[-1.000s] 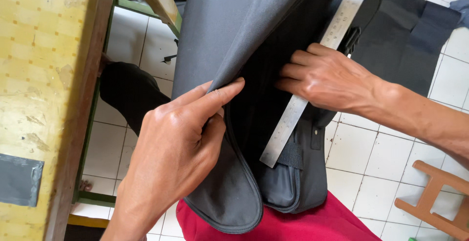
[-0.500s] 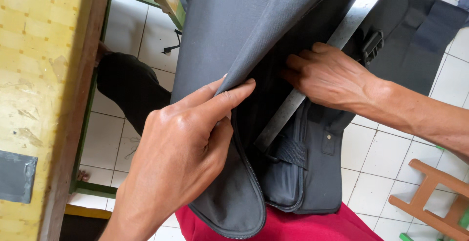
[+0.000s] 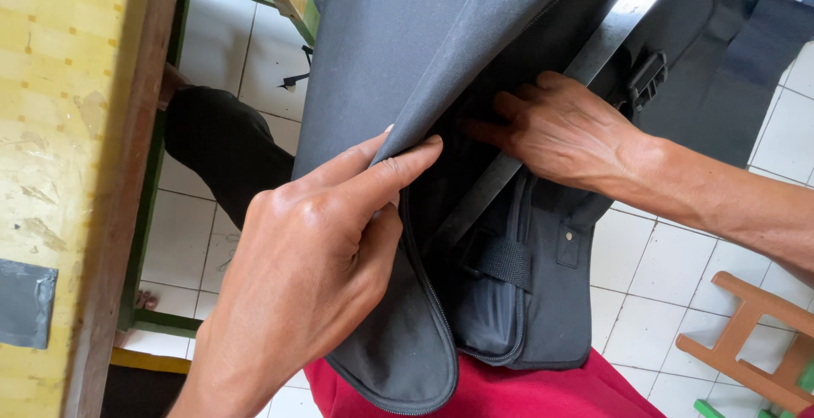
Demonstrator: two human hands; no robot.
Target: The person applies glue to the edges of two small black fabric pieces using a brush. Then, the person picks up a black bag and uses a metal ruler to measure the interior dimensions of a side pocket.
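Observation:
A dark grey fabric bag (image 3: 441, 53) rests upright on my lap, its zippered flap (image 3: 398, 350) hanging open at the front. My left hand (image 3: 314, 257) pinches the flap's edge between thumb and fingers and holds it away from the body of the bag. My right hand (image 3: 564, 130) reaches into the opening, fingers pressed against the black inner lining beside a grey webbing strap (image 3: 593, 53) that runs diagonally across the bag. A black buckle (image 3: 646, 79) sits on the strap by my right wrist.
A yellow wooden table (image 3: 59, 155) with a dark edge fills the left side. White floor tiles (image 3: 212, 45) show below, with a black cloth (image 3: 225, 151) lying on them. A small wooden stool (image 3: 746, 350) stands at the lower right. Red fabric (image 3: 509, 388) covers my lap.
My left hand has gripped the flap's edge and pulled it wider. My right hand has pushed deeper into the bag, and the bag has shifted slightly upward.

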